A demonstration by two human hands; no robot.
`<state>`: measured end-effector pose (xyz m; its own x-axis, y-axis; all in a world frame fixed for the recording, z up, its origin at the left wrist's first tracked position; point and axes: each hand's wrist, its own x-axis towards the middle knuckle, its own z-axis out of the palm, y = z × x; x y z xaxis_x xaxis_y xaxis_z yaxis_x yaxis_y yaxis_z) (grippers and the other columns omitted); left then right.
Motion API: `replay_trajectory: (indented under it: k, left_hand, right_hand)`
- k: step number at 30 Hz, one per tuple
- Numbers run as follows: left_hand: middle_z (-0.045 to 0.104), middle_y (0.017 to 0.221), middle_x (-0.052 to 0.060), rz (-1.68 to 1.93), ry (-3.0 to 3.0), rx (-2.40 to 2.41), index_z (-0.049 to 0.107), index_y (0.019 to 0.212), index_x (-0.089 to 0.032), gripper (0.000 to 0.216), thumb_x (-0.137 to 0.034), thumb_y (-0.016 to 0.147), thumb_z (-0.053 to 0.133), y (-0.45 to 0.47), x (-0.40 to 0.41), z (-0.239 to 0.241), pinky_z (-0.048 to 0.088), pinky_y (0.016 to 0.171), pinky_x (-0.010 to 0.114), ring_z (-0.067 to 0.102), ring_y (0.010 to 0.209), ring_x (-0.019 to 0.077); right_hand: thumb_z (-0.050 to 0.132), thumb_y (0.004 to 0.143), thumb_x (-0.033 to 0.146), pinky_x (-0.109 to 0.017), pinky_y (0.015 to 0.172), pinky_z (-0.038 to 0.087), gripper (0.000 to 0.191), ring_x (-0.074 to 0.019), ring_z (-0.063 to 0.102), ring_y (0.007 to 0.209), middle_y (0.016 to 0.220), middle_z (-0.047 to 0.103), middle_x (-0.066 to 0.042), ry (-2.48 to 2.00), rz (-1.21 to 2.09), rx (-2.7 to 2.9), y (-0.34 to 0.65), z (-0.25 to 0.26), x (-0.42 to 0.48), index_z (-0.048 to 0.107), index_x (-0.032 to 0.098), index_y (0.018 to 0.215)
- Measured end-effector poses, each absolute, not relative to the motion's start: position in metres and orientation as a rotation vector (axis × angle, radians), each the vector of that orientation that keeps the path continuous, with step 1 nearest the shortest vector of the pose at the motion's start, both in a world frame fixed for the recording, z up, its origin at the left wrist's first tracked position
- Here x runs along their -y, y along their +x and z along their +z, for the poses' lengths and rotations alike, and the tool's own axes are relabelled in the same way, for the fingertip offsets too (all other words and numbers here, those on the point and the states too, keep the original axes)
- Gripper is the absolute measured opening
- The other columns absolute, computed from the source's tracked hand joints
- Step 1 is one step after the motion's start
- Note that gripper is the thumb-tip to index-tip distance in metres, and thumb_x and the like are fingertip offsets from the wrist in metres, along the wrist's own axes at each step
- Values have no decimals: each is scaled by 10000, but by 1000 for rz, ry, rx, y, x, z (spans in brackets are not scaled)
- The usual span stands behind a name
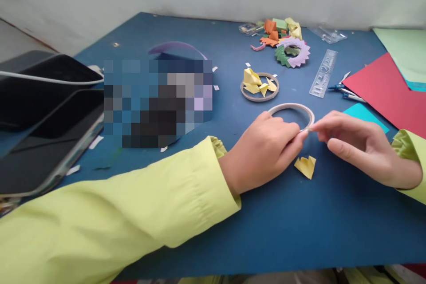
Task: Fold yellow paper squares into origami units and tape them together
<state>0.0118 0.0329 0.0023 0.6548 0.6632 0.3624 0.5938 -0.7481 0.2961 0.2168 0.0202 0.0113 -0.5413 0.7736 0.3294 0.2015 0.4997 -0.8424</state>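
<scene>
My left hand [266,148] is closed on a narrow ring-shaped roll of tape [294,106], tilted up above the table. Its fingers cover the near side of the roll. From the right, my right hand [359,144] reaches in with its fingertips against the roll's right edge. Its thumb stands apart from the other fingers. Just below the hands lies a folded yellow paper piece [305,167]. Farther back, a second thin ring [245,96] lies flat, with several folded yellow paper pieces [252,76] in and over it.
On the blue table [299,230] are a purple and green paper ring [301,55], orange folded papers [271,35], a clear ruler [323,73], red paper [392,93], a cyan sheet [366,116] and a compass [346,91]. A dark phone-like device [56,137] lies left; a patch nearby is pixelated.
</scene>
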Motion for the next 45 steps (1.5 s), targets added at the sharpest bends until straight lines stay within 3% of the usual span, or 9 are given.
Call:
replay_trajectory:
  k: [3,8,13,22,31,36,40,45]
  left_hand:
    - [548,686,41,581,2738,-1054,552,711,-147,343,-252,950,330,11,-33,1,355,692,325,477,696,180]
    - [603,836,97,797,2649,-1077,590,804,-120,275,-281,924,403,9,-27,9,378,782,389,505,848,230]
    - [570,692,47,900,2366,-863,556,700,-144,289,-125,910,360,8,-19,18,402,699,311,470,684,155]
    - [577,691,-6,931,2114,-730,585,760,-169,235,-131,906,403,7,-17,10,412,679,220,511,685,111]
    - [551,665,8,914,2163,-723,560,735,-160,246,-114,890,375,8,-18,10,409,651,246,488,659,126]
    - [595,730,14,906,2150,-687,563,771,-179,247,-87,876,360,8,-19,11,442,704,248,518,711,128]
    - [575,661,9,911,2192,-737,554,712,-187,256,-94,858,366,9,-18,16,441,655,253,493,657,131]
    - [501,570,-3,855,2339,-922,490,585,-179,274,-74,817,390,10,-15,18,394,600,258,430,607,124]
  right_hand:
    - [477,936,258,-207,724,460,212,-106,548,858,919,583,-16,-820,1396,1826,218,8,-23,636,265,1077]
    - [466,941,295,-220,738,437,236,-112,535,848,909,592,-18,-808,1567,1699,224,5,-27,669,279,1061]
    - [425,953,287,-260,769,437,274,-132,517,859,910,573,-25,-753,1546,1818,224,8,-25,656,278,1101]
    - [398,965,280,-264,772,435,300,-136,519,880,947,588,-23,-713,1507,1932,222,15,-24,622,314,1162]
    - [401,967,268,-261,807,441,303,-139,531,917,975,579,-35,-689,1519,1978,225,15,-24,610,291,1185]
    - [400,963,252,-265,810,458,299,-144,548,934,996,583,-41,-677,1572,1937,225,15,-26,631,276,1153]
    - [407,960,259,-273,779,465,294,-150,552,912,983,590,-45,-700,1538,1958,225,16,-25,636,282,1142]
    - [418,955,279,-287,675,449,263,-142,544,746,792,580,-31,-813,1292,1870,225,17,-21,677,234,949]
